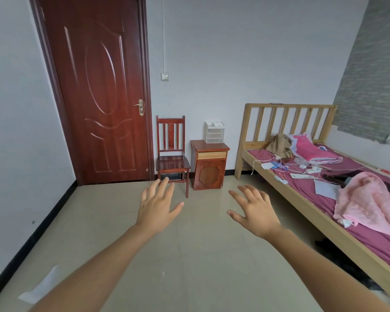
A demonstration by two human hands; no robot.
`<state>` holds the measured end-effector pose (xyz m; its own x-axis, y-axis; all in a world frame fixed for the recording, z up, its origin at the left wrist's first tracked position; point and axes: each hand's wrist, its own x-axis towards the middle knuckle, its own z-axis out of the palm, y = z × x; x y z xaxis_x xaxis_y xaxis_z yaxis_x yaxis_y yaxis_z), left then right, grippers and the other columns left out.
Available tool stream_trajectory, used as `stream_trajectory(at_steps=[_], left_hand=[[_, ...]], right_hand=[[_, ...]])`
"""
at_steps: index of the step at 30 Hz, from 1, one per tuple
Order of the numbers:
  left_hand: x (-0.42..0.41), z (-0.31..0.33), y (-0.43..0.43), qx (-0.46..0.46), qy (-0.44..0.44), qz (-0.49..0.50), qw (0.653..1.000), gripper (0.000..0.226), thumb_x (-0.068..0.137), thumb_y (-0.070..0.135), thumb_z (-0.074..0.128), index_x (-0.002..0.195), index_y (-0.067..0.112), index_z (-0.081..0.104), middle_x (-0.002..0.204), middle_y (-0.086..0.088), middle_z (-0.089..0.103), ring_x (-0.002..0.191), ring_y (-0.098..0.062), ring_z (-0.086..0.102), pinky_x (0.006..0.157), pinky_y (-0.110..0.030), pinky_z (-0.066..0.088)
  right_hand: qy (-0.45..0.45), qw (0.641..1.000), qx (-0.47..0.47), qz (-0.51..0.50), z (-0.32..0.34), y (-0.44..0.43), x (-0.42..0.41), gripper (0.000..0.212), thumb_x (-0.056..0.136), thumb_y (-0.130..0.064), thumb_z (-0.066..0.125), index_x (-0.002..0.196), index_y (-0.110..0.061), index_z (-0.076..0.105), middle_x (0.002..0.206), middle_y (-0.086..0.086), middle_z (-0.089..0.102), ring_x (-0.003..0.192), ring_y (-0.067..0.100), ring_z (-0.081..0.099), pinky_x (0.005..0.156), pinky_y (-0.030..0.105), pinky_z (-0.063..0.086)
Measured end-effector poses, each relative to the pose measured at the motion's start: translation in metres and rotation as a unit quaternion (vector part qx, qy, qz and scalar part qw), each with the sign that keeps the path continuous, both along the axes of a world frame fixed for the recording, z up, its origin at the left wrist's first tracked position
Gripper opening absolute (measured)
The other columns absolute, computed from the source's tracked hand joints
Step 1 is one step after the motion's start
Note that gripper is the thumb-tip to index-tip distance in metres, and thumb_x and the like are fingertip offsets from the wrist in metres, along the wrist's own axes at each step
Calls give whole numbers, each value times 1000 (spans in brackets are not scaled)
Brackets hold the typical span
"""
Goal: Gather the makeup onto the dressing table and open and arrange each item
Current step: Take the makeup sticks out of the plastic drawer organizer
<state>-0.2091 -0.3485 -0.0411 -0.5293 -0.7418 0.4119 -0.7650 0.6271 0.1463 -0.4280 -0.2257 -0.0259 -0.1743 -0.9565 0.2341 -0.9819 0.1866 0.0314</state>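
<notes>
Above the pale tiled floor (189, 266), 2 bare arms reach forward side by side, palms down. The left hand (157, 206) has its fingers straight and spread, so its grip is wide and holds nothing. The right hand (254, 210) is likewise spread, its grip wide and bare, well apart from the left. Ahead of the hands, against the far wall, a low red-brown cabinet (209, 167) stands between a red wooden chair (172, 162) and the bed (291, 199). On the cabinet's worktop sits a clear organizer (214, 132) with 3 small drawers; what lies in it is too small to tell. To the right, on the purple sheet of the bed, small scattered items (302, 170), white packets, cords and a white tube among them, lie near the headboard; which of them are makeup cannot be told at this size. Beside them are a pink pillow (309, 147), a crumpled brown cloth (279, 143) and, nearer the camera, a pink blanket (367, 199). At the left stands a shut dark red door (99, 97), and a white sheet of paper (40, 287) lies on the floor by the wall.
</notes>
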Motion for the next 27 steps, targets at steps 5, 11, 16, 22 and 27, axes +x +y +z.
stream_trajectory(at_steps=[5,11,16,22,27], left_hand=[[-57,7,-74,5,29,5,1000,80,77,61,20,136,11,39,149,-9,31,139,-29,23,110,-47,22],[-144,-2,-126,23,15,-27,999,81,76,62,18,134,10,42,147,-10,35,137,-32,28,108,-49,25],[-219,-6,-152,15,-23,-53,998,83,76,62,13,136,11,38,149,-10,32,138,-31,25,110,-48,21],[-325,0,-184,-13,-6,-25,1000,77,77,58,19,126,8,52,138,-14,48,127,-36,43,101,-51,35],[-407,2,-211,23,19,24,999,85,76,64,9,141,14,28,153,-5,21,142,-26,13,114,-44,13]], right_hand=[[31,999,12,-10,15,-65,-61,66,87,-61,25,143,-26,27,151,6,28,143,25,17,113,46,18],[45,997,-11,-62,5,-102,-140,56,76,-55,35,108,-20,64,104,10,70,98,31,67,71,48,55],[60,996,-16,-63,-9,-125,-213,53,74,-57,35,105,-24,63,100,5,71,94,27,69,66,43,57],[52,997,16,-52,1,-167,-321,59,75,-57,32,110,-21,62,109,8,69,101,28,66,71,47,55],[32,999,27,-10,9,-210,-402,63,76,-57,29,117,-22,60,116,9,65,111,30,61,80,48,52]])
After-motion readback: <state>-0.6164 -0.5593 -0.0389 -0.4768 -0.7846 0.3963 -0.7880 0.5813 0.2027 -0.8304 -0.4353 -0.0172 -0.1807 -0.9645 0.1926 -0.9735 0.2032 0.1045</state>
